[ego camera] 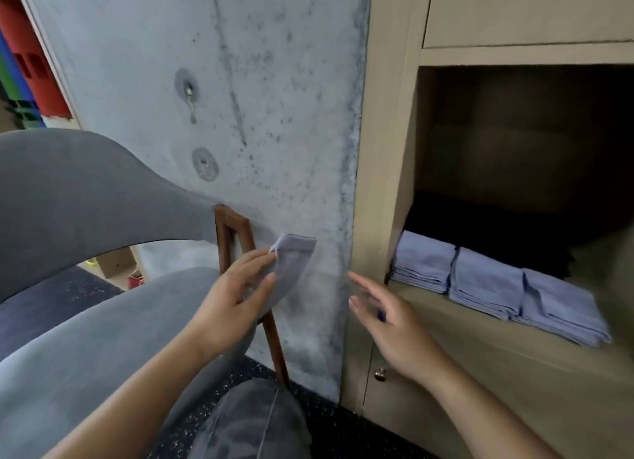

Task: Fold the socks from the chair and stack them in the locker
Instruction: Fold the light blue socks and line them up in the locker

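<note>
Left hand (pixel 236 297) pinching a folded lilac sock (pixel 291 270), held up before the grey wall (pixel 206 64). Right hand (pixel 387 318) empty, fingers spread, near the locker (pixel 387 115). Three stacks of folded socks (pixel 487 283) on the locker shelf (open compartment, dark inside). Grey chair (pixel 68 191) at left.

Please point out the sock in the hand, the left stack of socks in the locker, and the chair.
sock (pixel 293 266), head view, middle of cloth
left stack (pixel 423 259), head view, top sock
chair (pixel 68 184), head view, backrest
</note>
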The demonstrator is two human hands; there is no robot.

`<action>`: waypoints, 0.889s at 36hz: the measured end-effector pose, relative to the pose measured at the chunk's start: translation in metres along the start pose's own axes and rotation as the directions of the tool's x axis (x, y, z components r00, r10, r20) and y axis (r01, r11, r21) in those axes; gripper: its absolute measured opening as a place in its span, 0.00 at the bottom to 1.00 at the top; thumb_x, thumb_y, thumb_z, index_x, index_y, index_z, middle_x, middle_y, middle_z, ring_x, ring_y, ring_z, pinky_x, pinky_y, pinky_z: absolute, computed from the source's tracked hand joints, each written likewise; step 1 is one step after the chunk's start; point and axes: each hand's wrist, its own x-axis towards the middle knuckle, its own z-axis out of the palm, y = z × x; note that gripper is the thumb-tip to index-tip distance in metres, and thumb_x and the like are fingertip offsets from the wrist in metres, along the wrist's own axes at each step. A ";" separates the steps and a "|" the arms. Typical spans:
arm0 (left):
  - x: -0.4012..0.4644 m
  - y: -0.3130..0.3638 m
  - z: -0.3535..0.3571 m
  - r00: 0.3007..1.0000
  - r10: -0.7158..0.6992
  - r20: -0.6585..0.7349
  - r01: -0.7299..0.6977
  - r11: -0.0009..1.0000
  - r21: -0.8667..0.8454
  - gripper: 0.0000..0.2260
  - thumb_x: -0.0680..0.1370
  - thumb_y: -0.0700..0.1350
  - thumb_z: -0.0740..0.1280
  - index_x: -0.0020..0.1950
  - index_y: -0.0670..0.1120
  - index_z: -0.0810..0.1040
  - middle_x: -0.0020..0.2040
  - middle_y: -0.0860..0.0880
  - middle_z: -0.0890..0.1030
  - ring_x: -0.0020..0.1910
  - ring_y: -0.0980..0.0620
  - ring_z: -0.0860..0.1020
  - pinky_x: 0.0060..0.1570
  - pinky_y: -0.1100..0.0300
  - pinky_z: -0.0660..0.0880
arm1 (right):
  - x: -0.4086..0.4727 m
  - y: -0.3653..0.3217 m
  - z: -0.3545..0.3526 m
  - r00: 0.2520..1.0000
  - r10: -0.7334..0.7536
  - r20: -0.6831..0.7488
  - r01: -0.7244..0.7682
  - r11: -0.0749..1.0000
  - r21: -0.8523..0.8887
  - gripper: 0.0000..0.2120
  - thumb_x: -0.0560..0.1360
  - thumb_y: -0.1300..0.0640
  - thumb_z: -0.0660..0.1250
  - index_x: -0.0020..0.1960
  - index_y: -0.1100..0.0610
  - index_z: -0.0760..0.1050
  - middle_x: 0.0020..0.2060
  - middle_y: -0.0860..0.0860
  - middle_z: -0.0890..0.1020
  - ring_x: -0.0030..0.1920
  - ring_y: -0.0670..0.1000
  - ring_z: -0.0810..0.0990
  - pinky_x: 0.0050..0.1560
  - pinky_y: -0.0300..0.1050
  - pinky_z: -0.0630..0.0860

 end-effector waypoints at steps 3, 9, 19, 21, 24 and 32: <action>0.008 0.021 0.014 0.999 0.045 0.012 -0.043 0.992 -0.122 0.18 0.81 0.53 0.62 0.71 0.55 0.75 0.70 0.66 0.72 0.67 0.73 0.69 0.62 0.76 0.67 | -0.011 0.006 -0.021 0.997 0.028 -0.074 -0.026 0.999 0.032 0.21 0.78 0.38 0.62 0.71 0.31 0.69 0.68 0.28 0.70 0.69 0.30 0.67 0.74 0.37 0.66; 0.022 0.061 0.042 0.992 0.100 0.079 -0.061 0.918 -0.392 0.14 0.81 0.47 0.63 0.66 0.58 0.78 0.66 0.64 0.80 0.67 0.64 0.75 0.63 0.67 0.72 | -0.036 0.019 -0.061 0.969 0.053 -0.241 -0.031 0.995 0.094 0.16 0.81 0.46 0.65 0.66 0.32 0.72 0.66 0.29 0.75 0.69 0.32 0.70 0.75 0.41 0.66; 0.039 0.107 0.086 0.956 0.190 0.222 -0.035 0.829 -0.558 0.14 0.84 0.38 0.61 0.67 0.49 0.81 0.60 0.55 0.85 0.60 0.59 0.81 0.57 0.67 0.75 | -0.071 0.026 -0.096 0.918 0.209 -0.339 -0.084 0.934 0.347 0.17 0.83 0.57 0.65 0.67 0.41 0.77 0.63 0.33 0.80 0.67 0.33 0.74 0.64 0.28 0.70; 0.042 0.111 0.094 0.946 0.208 0.249 -0.029 0.819 -0.573 0.14 0.84 0.39 0.62 0.66 0.50 0.82 0.60 0.54 0.85 0.61 0.57 0.81 0.57 0.65 0.76 | -0.074 0.027 -0.098 0.913 0.226 -0.338 -0.094 0.926 0.366 0.16 0.83 0.57 0.65 0.68 0.43 0.78 0.63 0.32 0.80 0.68 0.34 0.73 0.69 0.33 0.69; 0.047 0.112 0.105 0.944 0.206 0.258 -0.014 0.805 -0.593 0.14 0.84 0.40 0.62 0.65 0.50 0.82 0.58 0.52 0.85 0.58 0.52 0.82 0.56 0.64 0.77 | -0.075 0.029 -0.097 0.904 0.243 -0.353 -0.083 0.907 0.414 0.15 0.82 0.56 0.65 0.66 0.44 0.80 0.65 0.35 0.80 0.70 0.37 0.73 0.77 0.49 0.66; 0.044 0.091 0.123 0.927 0.159 0.341 0.117 0.740 -0.662 0.15 0.83 0.43 0.63 0.67 0.51 0.81 0.57 0.45 0.86 0.56 0.46 0.83 0.59 0.58 0.77 | -0.068 0.037 -0.090 0.891 0.219 -0.398 -0.039 0.910 0.413 0.12 0.83 0.57 0.64 0.60 0.47 0.85 0.56 0.41 0.84 0.59 0.39 0.78 0.62 0.42 0.72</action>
